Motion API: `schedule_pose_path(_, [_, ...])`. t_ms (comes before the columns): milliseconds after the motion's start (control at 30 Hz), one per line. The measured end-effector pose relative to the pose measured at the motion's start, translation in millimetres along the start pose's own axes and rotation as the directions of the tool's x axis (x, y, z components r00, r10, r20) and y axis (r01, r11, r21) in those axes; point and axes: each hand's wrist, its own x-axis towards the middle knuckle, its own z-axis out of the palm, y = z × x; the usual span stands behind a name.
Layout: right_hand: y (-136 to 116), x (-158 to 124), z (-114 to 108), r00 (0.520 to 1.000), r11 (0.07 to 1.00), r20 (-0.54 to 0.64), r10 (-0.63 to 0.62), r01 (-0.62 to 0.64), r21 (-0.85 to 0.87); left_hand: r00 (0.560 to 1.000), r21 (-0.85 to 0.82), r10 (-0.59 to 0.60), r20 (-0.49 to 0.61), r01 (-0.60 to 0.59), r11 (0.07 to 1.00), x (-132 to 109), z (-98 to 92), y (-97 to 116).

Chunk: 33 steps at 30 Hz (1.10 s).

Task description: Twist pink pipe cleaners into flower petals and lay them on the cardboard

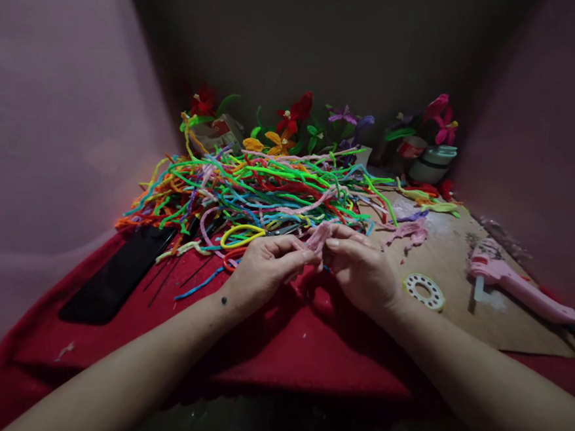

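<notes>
Between my two hands is a pink fuzzy pipe-cleaner petal (319, 237), held above the front of the red cloth. My left hand (275, 262) pinches its lower left side with thumb and forefinger. On the other side, my right hand (360, 263) grips the petal between thumb and fingers. Just behind the hands lie scissors (286, 230) with yellow handles, partly covered by pipe cleaners. A large heap of coloured pipe cleaners (270, 185) spreads beyond them. More pink petal pieces (409, 233) rest on the cardboard to the right.
A black phone (118, 276) lies at the left. Cardboard (457, 326) at the right bears a pink glue gun (519, 281) and a white ring with holes (424, 291). Fuzzy flowers (292, 117) and a pale jar (433, 163) stand along the back. Red cloth (317, 355) covers the table.
</notes>
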Motion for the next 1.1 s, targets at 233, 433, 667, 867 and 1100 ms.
schedule_pose_path(233, [-5.2, -2.7, 2.4, 0.981, 0.941, -0.132, -0.139, 0.089, -0.328, 1.0, 0.177, 0.013, -0.021, -0.01, 0.984, -2.2, 3.1, -1.5])
schedule_pose_path(433, [-3.5, -5.4, 5.2, 0.956, 0.877, -0.207, -0.206, 0.087, -0.472, 0.996, 0.273, 0.076, -0.043, -0.061, 0.96, -1.9, 4.0, -4.7])
schedule_pose_path(667, [-5.2, -4.4, 6.0, 0.985, 0.937, -0.141, -0.102, 0.047, -0.347, 0.998, 0.141, -0.064, -0.016, 0.066, 0.988, -2.8, 3.1, -0.4])
schedule_pose_path(867, [-4.2, -4.0, 6.3, 0.983, 0.936, -0.139, -0.123, 0.068, -0.345, 0.996, 0.126, -0.087, -0.003, 0.087, 0.988, -1.6, 1.1, 0.4])
schedule_pose_path(1100, [-5.0, -2.4, 3.4, 0.981, 0.912, -0.152, -0.121, 0.05, -0.407, 0.998, 0.122, -0.063, -0.026, 0.066, 0.99, -2.6, -0.2, 0.7])
